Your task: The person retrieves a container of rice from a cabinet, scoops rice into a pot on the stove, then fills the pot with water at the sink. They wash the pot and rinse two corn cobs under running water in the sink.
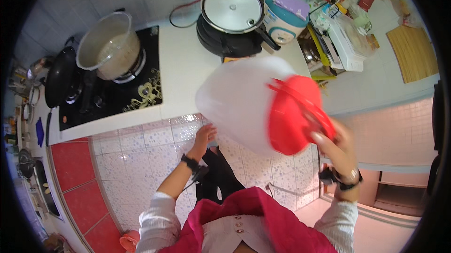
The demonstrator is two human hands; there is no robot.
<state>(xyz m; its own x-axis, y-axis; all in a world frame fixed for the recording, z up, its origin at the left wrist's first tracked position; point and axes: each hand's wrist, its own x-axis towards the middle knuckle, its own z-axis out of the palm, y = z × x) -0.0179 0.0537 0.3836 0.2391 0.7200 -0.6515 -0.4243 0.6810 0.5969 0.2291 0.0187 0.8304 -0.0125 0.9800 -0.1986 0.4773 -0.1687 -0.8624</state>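
My right hand (336, 145) grips the edge of a red plastic piece (294, 119), shaped like a lid with a raised strap. The red piece sits against one end of a large whitish, rounded container or bag (243, 101); motion blur hides how the two join. Both are held in the air, in front of the counter edge. Just below the whitish thing's left side is my left hand (205, 138), its fingers slightly bent and nothing seen in them. Whether those fingertips touch the whitish thing cannot be made out.
A deep metal pot (109, 47) stands on the black gas hob (144, 87), beside a dark wok (61, 73). A metal pan lid (232, 8) rests on a black electric cooker (229, 43). Right of it are a rice cooker (285, 17), a white appliance (347, 41) and a bamboo board (414, 54).
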